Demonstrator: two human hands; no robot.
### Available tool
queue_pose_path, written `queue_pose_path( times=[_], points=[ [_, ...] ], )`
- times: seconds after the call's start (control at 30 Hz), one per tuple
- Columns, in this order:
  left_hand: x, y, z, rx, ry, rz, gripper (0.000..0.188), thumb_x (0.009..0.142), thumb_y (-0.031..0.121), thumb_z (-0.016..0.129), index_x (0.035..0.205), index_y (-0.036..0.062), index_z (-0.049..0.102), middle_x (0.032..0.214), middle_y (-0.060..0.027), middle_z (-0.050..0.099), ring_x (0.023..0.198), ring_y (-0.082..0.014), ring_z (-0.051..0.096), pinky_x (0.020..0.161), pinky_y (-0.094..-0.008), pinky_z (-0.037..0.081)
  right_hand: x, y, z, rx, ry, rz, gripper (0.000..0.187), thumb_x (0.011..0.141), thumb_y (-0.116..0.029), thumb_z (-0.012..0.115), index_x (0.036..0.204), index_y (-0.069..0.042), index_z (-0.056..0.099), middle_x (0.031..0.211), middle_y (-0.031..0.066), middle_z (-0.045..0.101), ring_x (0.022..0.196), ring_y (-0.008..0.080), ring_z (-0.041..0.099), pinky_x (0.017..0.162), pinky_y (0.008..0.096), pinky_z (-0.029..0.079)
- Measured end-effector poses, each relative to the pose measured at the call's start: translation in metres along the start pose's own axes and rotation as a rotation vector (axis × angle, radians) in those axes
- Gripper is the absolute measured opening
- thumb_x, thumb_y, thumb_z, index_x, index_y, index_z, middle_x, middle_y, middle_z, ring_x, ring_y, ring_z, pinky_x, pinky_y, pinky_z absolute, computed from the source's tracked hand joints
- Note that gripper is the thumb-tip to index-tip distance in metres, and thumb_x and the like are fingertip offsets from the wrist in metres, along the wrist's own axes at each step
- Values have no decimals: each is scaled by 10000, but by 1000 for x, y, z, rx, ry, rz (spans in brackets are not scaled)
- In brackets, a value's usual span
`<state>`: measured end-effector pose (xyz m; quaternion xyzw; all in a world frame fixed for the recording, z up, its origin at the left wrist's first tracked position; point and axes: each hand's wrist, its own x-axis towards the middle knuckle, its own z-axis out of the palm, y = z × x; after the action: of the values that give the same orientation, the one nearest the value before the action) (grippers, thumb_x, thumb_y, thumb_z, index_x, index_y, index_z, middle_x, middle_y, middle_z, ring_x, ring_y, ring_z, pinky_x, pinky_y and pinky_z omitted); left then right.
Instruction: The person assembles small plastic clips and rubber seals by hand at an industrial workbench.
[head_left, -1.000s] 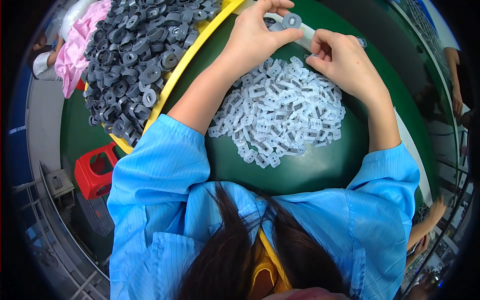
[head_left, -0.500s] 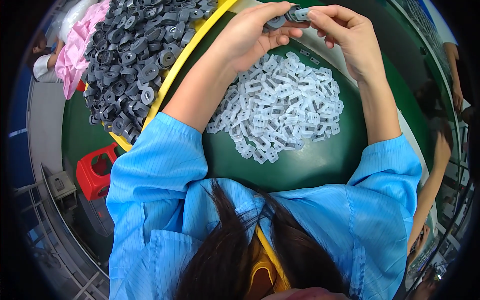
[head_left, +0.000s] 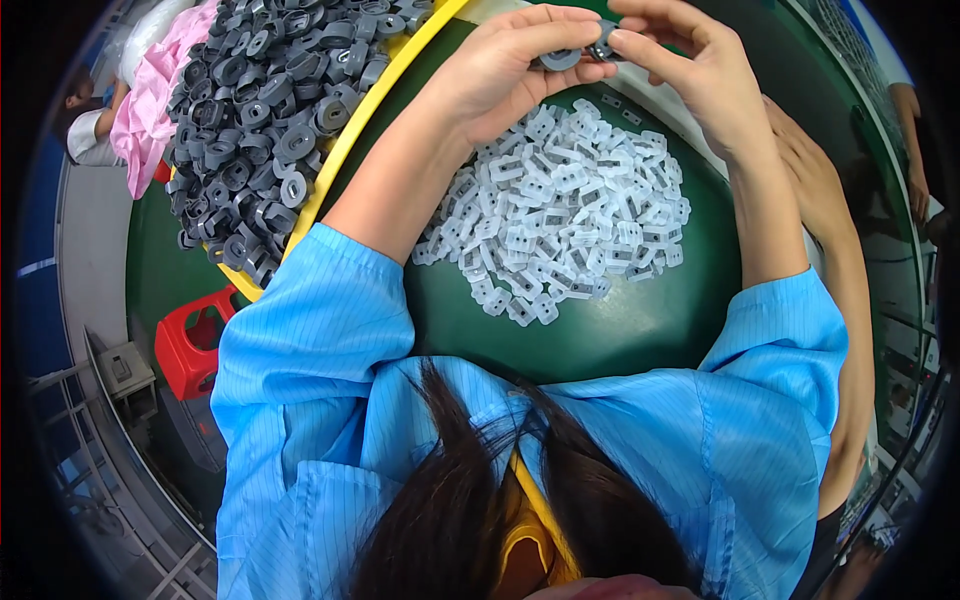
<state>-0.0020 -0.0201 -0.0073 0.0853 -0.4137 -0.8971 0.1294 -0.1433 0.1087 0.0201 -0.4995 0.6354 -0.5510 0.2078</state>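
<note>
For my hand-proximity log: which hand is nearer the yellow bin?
Left: the left hand is just right of the yellow bin; the right hand is farther right.

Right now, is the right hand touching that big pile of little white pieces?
Apart. The head view shows it: a gap, with green tabletop showing, lies between the right hand and the white pile.
</note>
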Motion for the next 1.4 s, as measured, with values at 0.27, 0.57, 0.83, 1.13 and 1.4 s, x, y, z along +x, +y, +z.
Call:
queue_pose_path(
  times=[0.27, 0.57, 0.83, 1.13, 1.4],
  points=[
    [-1, -1, 7, 506, 23, 134, 309, 899, 141, 668, 1138, -4, 537, 910, -113, 660, 786, -136, 644, 682, -248, 522, 5, 28, -13, 120, -149, 126, 229, 902, -182, 661, 1044, -2, 665, 919, 26, 672, 825, 96, 610, 795, 228, 479],
    [-11, 7, 11, 1030, 14, 488, 306, 812, 87, 704, 1104, 16, 647, 798, -27, 649, 761, -92, 584, 744, -247, 456, -3, 5, -12, 278, -129, 250, 230, 847, -82, 705, 1037, 30, 639, 880, 91, 689, 724, 132, 671, 724, 227, 554],
    [-5, -4, 14, 980, 137, 533, 301, 803, 35, 699, 1096, 7, 636, 837, -28, 642, 752, -86, 585, 711, -236, 467, -4, 7, 10, 229, 44, 41, 189, 793, 8, 670, 969, 4, 601, 863, 13, 610, 765, 68, 588, 707, 210, 503],
    [-5, -5, 4, 697, 170, 140, 280, 846, 69, 652, 1076, 18, 501, 877, -63, 613, 723, -92, 556, 641, -216, 454, 22, 72, -24, 643, -265, -35, 187, 832, -65, 650, 1007, -12, 608, 871, 28, 626, 811, 88, 598, 741, 233, 499],
    [5, 1, -30, 344, 188, 81, 273, 862, 17, 594, 1123, -4, 519, 943, -91, 607, 851, -148, 604, 791, -239, 490, 9, 49, -35, -669, 56, -205, 261, 788, -83, 678, 1048, -72, 657, 969, 50, 632, 915, 170, 610, 822, 294, 478]
  ],
)
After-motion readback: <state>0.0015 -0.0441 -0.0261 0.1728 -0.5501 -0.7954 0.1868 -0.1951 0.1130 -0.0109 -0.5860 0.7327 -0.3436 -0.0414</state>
